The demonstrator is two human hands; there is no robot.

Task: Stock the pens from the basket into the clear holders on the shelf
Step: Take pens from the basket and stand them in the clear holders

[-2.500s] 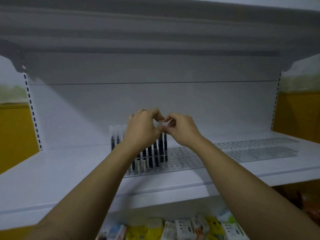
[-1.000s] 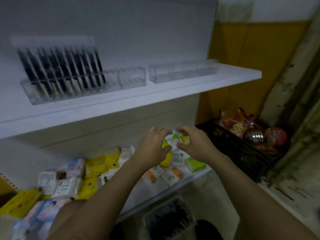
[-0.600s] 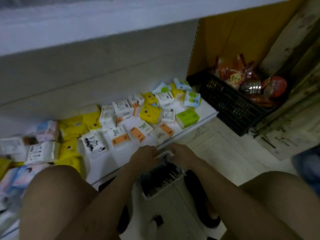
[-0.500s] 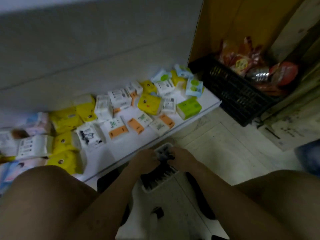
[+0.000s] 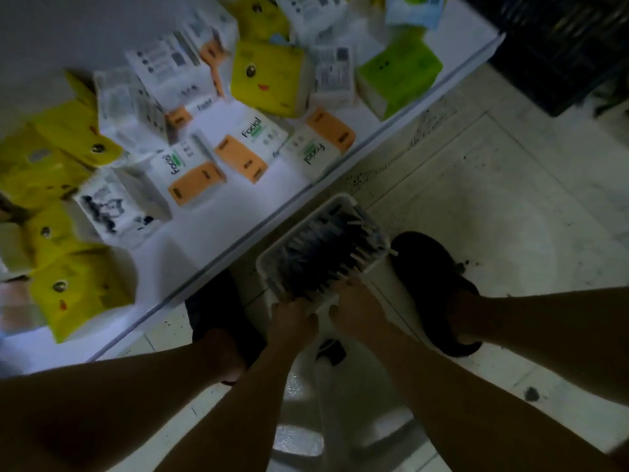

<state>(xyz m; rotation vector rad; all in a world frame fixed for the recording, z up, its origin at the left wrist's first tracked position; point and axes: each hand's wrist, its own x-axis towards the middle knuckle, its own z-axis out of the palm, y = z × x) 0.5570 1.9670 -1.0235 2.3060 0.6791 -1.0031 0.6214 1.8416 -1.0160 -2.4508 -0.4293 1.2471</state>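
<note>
both hands, left hand [image 5: 293, 320] and right hand [image 5: 354, 310], at the basket [image 5: 269, 267] lower centre; grip unclear, pens [image 5: 323, 250] could spill if it tips.

Head cam is looking straight down. White basket [image 5: 269, 267] w/ dark pens [image 5: 320, 250] is sitting at center of frame, on a white stool [image 5: 340, 386] by the look of it. Left hand [image 5: 294, 320] and right hand [image 5: 355, 310] are both reaching to the basket's near edge, fingers curled at the pens; can't tell if either is gripping 1. Low white shelf [image 5: 170, 253] is filling the upper left, w/ tissue packs [image 5: 269, 78] in yellow, white, orange, green. 2 dark shoes [image 5: 432, 287] are standing on the tiled floor [image 5: 510, 199]. Black crate [image 5: 561, 46] is sitting upper right.
</note>
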